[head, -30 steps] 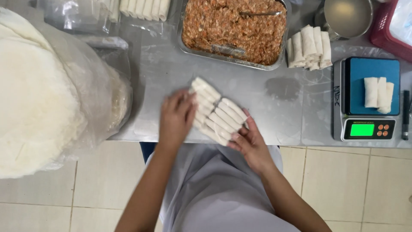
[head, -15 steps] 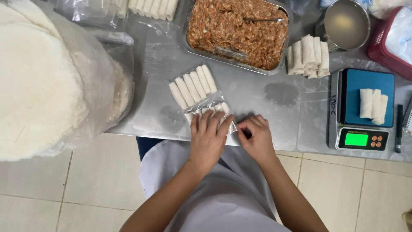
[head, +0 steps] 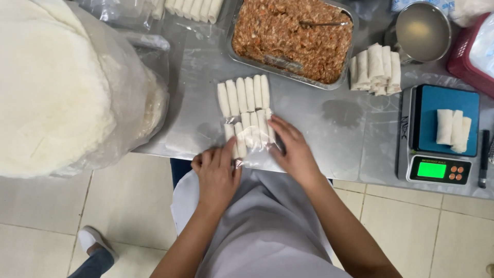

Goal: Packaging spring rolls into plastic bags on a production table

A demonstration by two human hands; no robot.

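A clear plastic bag of several white spring rolls lies on the steel table in front of me, rolls in two rows. My left hand presses on the bag's near left corner at the table edge. My right hand rests flat on the bag's right side, fingers spread against the lower row of rolls.
A metal tray of minced filling with a spoon sits behind. Loose rolls lie to its right. A blue scale carries three rolls. A big bagged stack of round wrappers fills the left. Another person's shoe shows below.
The bag of rolls has turned upright and shifted right. My left hand slid down to its near corner and my right hand moved up onto its right side.
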